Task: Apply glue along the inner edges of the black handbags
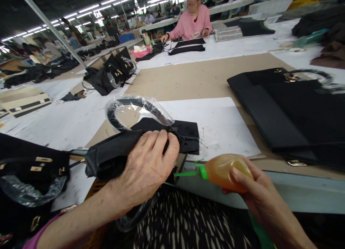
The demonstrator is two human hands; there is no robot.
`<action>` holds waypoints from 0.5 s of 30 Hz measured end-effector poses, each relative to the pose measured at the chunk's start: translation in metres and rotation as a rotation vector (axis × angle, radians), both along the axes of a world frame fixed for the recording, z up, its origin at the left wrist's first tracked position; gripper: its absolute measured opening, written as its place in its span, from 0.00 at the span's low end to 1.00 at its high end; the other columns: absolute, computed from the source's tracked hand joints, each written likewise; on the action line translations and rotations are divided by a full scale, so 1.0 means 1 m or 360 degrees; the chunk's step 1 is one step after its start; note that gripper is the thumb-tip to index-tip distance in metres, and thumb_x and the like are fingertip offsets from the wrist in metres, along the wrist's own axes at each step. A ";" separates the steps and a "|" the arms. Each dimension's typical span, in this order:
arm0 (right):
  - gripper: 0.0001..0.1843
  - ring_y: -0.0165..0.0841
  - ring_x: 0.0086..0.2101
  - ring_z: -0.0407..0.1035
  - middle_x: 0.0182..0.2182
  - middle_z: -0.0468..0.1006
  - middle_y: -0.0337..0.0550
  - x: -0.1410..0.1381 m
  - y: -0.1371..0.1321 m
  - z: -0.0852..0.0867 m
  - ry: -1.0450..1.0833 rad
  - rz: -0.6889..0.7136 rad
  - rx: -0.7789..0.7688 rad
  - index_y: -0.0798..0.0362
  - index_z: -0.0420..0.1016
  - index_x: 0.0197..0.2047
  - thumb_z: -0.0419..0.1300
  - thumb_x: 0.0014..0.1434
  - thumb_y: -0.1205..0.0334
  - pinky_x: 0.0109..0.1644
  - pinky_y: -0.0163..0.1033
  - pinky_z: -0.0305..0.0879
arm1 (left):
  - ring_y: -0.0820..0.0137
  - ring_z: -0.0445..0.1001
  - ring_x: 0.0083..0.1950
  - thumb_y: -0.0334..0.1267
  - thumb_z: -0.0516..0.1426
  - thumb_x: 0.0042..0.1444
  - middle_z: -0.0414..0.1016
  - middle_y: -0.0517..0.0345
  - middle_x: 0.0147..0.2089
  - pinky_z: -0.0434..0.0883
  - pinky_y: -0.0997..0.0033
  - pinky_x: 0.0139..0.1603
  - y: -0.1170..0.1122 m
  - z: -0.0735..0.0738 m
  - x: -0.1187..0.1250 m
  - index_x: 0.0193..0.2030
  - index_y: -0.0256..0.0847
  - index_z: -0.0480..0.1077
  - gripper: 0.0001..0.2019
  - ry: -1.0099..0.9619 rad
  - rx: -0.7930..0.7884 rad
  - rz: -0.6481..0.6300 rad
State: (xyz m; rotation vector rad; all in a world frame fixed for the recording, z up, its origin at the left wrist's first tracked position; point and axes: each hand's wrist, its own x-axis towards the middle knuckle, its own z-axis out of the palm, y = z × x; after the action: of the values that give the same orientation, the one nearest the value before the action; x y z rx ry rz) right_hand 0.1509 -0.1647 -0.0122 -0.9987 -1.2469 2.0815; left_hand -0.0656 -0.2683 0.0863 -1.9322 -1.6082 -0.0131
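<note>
My left hand (pixel 151 159) is closed over a black handbag piece (pixel 111 153) at the table's front edge, its fingers curled down on the dark material. A curved handle (pixel 142 107) wrapped in clear plastic rises from the bag behind that hand. In my right hand (pixel 256 188) is a squeeze bottle (pixel 225 171) of amber liquid, lying sideways. Its green cap and thin nozzle (pixel 188 174) point left, with the tip close to the bag's edge below my left fingers. Whether the tip touches the bag I cannot tell.
Black bag panels (pixel 291 112) with gold fittings lie on the right. Finished-looking black handbags (pixel 113 71) stand at the back left, and another (pixel 29 173) is at the near left. Across the table sits a person in pink (pixel 192 24) with black strips (pixel 187 49) in front.
</note>
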 end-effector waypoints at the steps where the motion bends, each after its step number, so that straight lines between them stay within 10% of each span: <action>1: 0.19 0.37 0.32 0.67 0.35 0.73 0.45 0.003 -0.001 -0.001 -0.0014 0.0027 0.0011 0.51 0.71 0.43 0.65 0.53 0.50 0.27 0.35 0.70 | 0.55 0.74 0.41 0.23 0.47 0.55 0.74 0.37 0.40 0.74 0.57 0.42 0.000 0.000 0.000 0.45 0.24 0.68 0.14 0.0001 -0.0001 0.0000; 15: 0.21 0.37 0.32 0.67 0.37 0.72 0.43 0.007 0.024 -0.027 -0.0113 -0.0104 0.0315 0.50 0.68 0.46 0.65 0.54 0.50 0.29 0.35 0.70 | 0.55 0.73 0.42 0.23 0.50 0.53 0.73 0.39 0.42 0.73 0.57 0.44 0.005 0.005 -0.007 0.48 0.25 0.66 0.14 -0.0041 -0.0004 0.0038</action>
State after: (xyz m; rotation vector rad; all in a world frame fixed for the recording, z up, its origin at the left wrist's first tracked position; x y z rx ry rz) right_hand 0.1582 -0.1407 -0.0393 -1.0158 -1.4052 1.8468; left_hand -0.0726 -0.2638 0.0914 -1.9220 -1.6485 -0.0260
